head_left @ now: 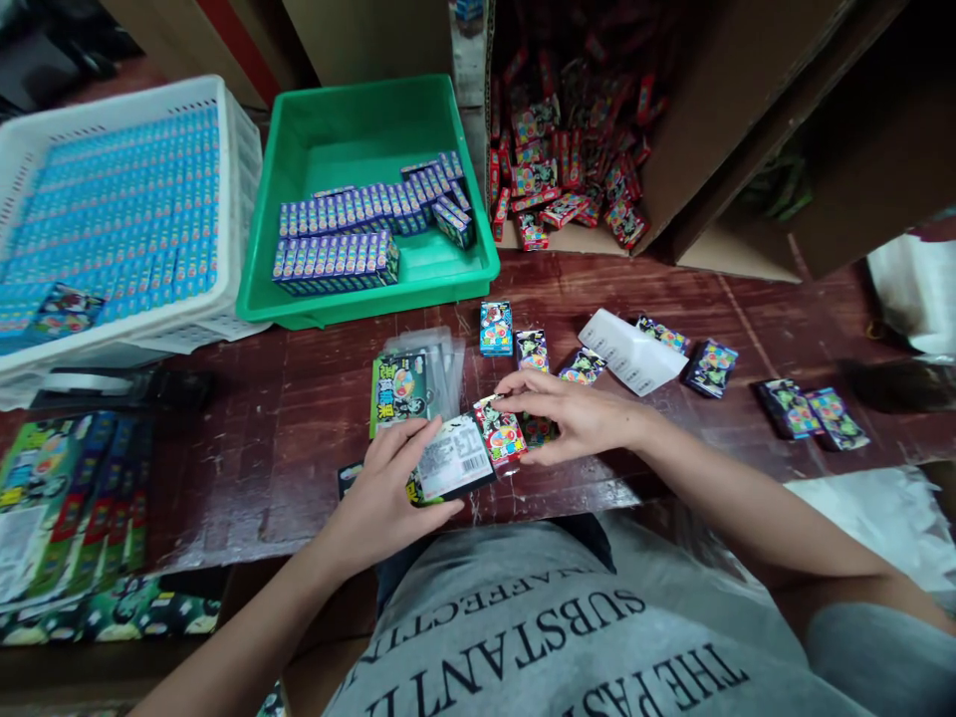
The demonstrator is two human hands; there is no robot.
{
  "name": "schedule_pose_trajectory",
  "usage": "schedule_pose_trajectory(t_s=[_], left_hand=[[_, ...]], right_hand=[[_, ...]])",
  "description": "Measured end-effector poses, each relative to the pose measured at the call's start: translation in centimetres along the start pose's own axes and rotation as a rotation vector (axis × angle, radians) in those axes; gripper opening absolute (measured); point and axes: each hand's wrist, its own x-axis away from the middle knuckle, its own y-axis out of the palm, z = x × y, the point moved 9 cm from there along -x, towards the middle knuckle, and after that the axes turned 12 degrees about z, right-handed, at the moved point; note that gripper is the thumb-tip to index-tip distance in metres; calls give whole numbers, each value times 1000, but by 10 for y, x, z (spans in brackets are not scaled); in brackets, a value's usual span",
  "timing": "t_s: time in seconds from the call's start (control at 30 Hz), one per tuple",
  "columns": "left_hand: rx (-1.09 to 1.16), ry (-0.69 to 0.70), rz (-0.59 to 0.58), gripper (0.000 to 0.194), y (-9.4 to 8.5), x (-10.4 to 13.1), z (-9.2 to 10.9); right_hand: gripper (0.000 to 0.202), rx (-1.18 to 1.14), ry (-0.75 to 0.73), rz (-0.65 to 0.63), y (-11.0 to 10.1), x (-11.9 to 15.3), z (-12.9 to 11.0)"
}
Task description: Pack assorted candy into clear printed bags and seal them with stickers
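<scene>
My left hand (pixel 388 495) grips a flat package (pixel 457 460) with a white barcode label, near the table's front edge. My right hand (pixel 572 413) holds a small red box (pixel 500 435) against the package's right end, thumb and fingers on either side of it. Behind my left hand lies a green card package (pixel 395 388) beside clear plastic sleeves (pixel 444 363). A small blue box (pixel 496 329) and a dark patterned box (pixel 532 351) sit beyond my right hand. Another box is partly hidden under that hand.
A green tray (pixel 365 304) of purple boxes and a white basket (pixel 237 179) of blue boxes stand at the back left. Red boxes (pixel 564 207) fill a carton behind. A barcode sheet (pixel 631 351) and dark boxes (pixel 711 368) lie right; green packages (pixel 45 468) stand left.
</scene>
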Motion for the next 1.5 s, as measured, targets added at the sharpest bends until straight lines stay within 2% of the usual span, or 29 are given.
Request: schedule_pose_trajectory(t_s=[0.17,0.33,0.4,0.53,0.63,0.7,0.83,0.93,1.03,1.3,1.5], left_hand=[[-59,-49,112,90,1,3,1],[-23,71,30,93,12,4,13],[-45,83,32,93,13,5,10],[-134,84,36,90,15,8,0],[-188,106,10,86,18,9,-2],[-207,116,1,84,18,9,0],[-194,103,-2,84,14,7,3],[-101,86,-20,89,11,6,9],[-9,91,-5,92,8,3,19],[-37,-4,113,90,12,-9,31],[-13,12,134,94,19,-24,55]], right_hand=[[65,34,48,109,8,9,-6],[76,30,13,55,21,18,-16],[84,109,32,63,14,24,-14],[94,442,198,82,-10,44,7],[84,571,255,31,-10,55,18],[74,586,272,40,-9,57,19],[69,434,282,93,-10,52,7],[63,213,195,29,-4,43,-15],[60,144,123,-20,0,34,-28],[66,119,42,0,-11,20,-25],[62,-38,51,-77,-41,18,-20]])
